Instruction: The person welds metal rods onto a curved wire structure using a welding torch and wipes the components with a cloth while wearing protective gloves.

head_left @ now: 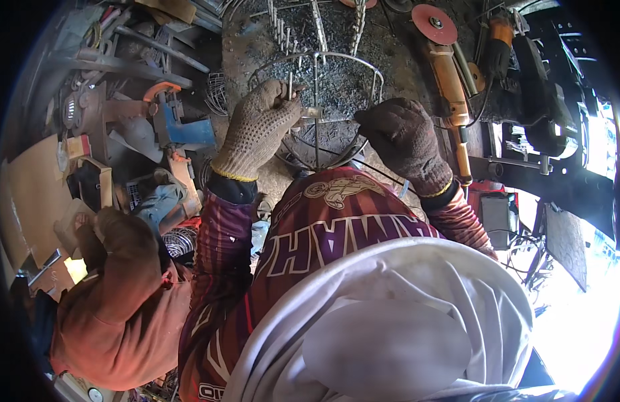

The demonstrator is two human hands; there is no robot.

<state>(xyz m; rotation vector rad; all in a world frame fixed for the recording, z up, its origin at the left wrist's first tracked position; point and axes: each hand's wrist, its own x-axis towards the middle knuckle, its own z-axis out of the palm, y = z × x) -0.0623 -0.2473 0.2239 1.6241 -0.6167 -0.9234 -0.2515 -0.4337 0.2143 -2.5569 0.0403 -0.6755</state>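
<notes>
A round wire frame (317,84) with crossing metal rods stands at the near edge of the work table, in front of my body. My left hand (260,124), in a tan dotted glove, is closed at the frame's left side; a short metal rod (290,86) sticks up from between its fingers. Beside those fingers, a small flat metal piece (312,112) sits against the central rod. My right hand (405,141), in a dark brown glove, has its fingertips pinched at the right end of the frame's crossbar. Its palm side is hidden.
The table (250,40) is strewn with metal bits, and bolts (283,33) stand in rows at its far side. An orange angle grinder (447,80) with a red disc lies to the right, another grinder (501,37) beyond. At left, a co-worker (129,301) sits near scrap metal and cardboard.
</notes>
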